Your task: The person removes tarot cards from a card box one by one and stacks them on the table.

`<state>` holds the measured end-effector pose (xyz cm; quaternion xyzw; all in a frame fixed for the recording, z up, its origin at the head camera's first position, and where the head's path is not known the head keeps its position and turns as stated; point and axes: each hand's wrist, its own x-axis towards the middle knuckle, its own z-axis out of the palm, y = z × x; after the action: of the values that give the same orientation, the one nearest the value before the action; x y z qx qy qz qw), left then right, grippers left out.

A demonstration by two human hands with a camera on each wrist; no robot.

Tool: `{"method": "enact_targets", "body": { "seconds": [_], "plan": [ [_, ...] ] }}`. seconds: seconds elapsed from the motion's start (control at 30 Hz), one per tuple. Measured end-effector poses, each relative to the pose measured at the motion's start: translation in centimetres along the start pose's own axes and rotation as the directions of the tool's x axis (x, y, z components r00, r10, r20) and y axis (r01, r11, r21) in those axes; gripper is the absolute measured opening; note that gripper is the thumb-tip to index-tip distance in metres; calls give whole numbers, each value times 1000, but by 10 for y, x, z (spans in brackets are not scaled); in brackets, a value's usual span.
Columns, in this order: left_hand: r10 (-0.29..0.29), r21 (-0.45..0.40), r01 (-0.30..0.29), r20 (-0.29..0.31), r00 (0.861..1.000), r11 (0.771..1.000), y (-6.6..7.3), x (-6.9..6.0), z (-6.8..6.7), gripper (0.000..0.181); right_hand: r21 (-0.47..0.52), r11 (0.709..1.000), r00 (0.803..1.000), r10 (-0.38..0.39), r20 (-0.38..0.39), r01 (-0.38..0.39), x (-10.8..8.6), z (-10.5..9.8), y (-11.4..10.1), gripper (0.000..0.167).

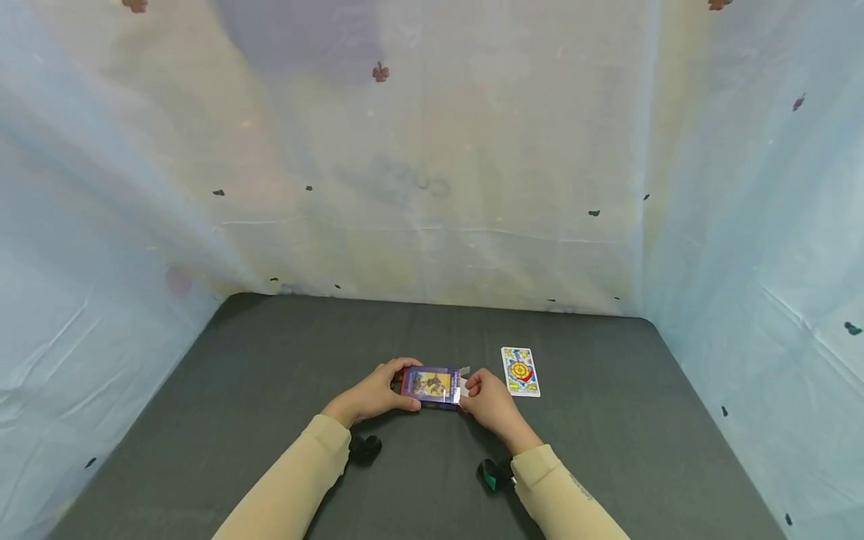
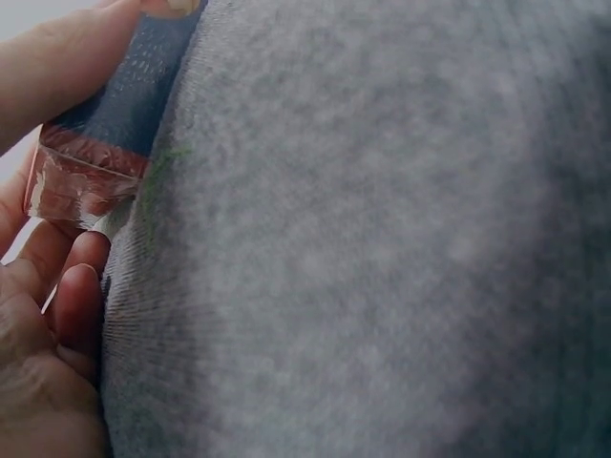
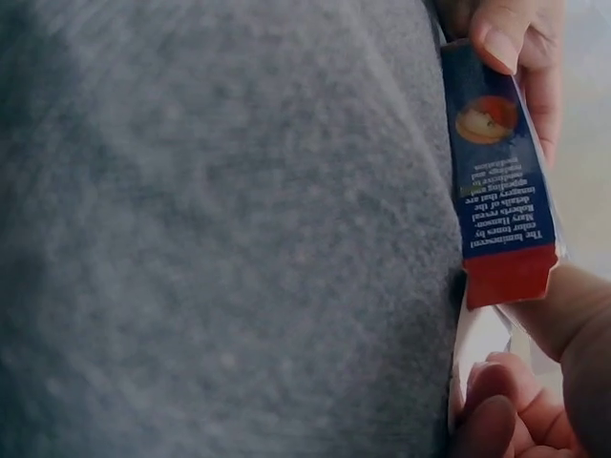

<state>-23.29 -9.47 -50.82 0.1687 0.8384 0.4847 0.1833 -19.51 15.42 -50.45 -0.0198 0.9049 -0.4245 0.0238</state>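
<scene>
A purple-blue card box [image 1: 430,385] with a picture on its face lies sideways, low over the dark table. My left hand [image 1: 378,388] grips its left end, thumb on the near edge and fingers over the far one. At the opposite end, which stands open with a pale flap out, my right hand [image 1: 493,405] has its fingers curled at the flap. In the right wrist view the box's printed side [image 3: 496,181] ends in a red edge, with the right fingers [image 3: 492,420] beside the white flap. Colourful cards [image 1: 520,371] lie face-up to the right. The box's inside is hidden.
The dark grey cloth-covered table [image 1: 304,345] spreads around the hands. Pale patterned curtains [image 1: 432,172] hang at the back and on both sides. Black wrist devices [image 1: 364,450] sit below each hand.
</scene>
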Motion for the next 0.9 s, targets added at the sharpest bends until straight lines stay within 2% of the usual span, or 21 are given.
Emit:
{"method": "enact_targets", "body": {
  "seconds": [0.6, 0.9],
  "plan": [
    [-14, -2, 14, 3, 1000, 1000, 0, 0, 1, 70, 39, 999, 999, 21, 40, -22, -2, -3, -3, 17],
    [-27, -12, 27, -3, 1000, 1000, 3, -1, 1, 69, 95, 995, 999, -9, 49, 4, -3, -6, 1, 16]
  ]
}}
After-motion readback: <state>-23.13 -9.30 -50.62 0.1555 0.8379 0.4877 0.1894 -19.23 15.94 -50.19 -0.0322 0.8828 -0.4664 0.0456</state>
